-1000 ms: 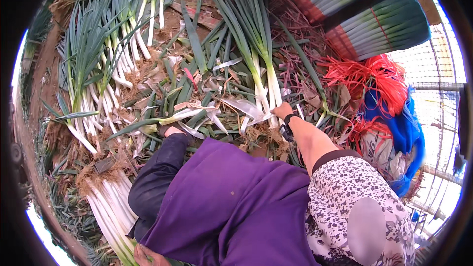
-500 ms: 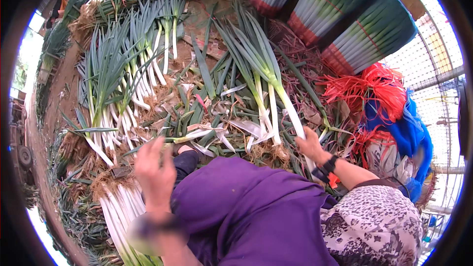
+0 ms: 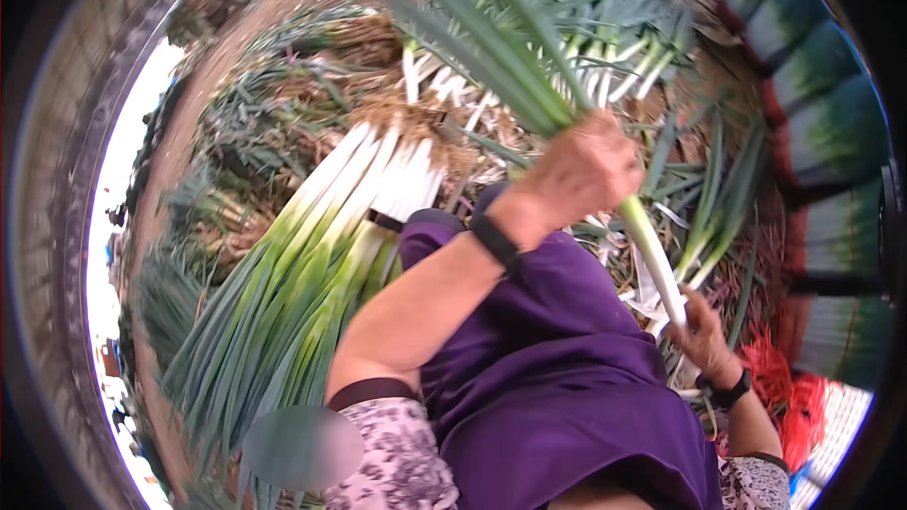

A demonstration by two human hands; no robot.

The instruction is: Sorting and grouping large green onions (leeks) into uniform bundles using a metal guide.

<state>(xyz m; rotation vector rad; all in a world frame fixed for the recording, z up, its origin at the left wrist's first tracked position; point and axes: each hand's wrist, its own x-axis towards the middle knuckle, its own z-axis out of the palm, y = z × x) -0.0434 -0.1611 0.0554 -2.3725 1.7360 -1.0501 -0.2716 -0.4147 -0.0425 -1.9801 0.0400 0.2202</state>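
Note:
A long green onion (image 3: 654,250) slants across in front of me, its leaves blurred at the upper end. My left hand (image 3: 590,168) is wrapped around its stalk where the green turns to white. At the lower white end, my right hand (image 3: 704,332) has its fingers closed on the stalk. The root end is hidden by that hand. On my left lies a large pile of trimmed-looking green onions (image 3: 331,217), white ends and brown roots pointing away from me. Other loose green onions (image 3: 704,227) lie beyond my right hand.
More green onions (image 3: 614,47) lie in a row at the far side, over scattered leaf scraps. Packed green onion bundles (image 3: 831,142) stand along the right. Red plastic strips (image 3: 794,406) are heaped at the lower right. A purple apron (image 3: 557,349) covers my lap.
The view has turned toward the left. My left hand, earlier open and empty, now grips the green onion, which has been lifted and swung leftward from the pile while my right hand stays on its white end.

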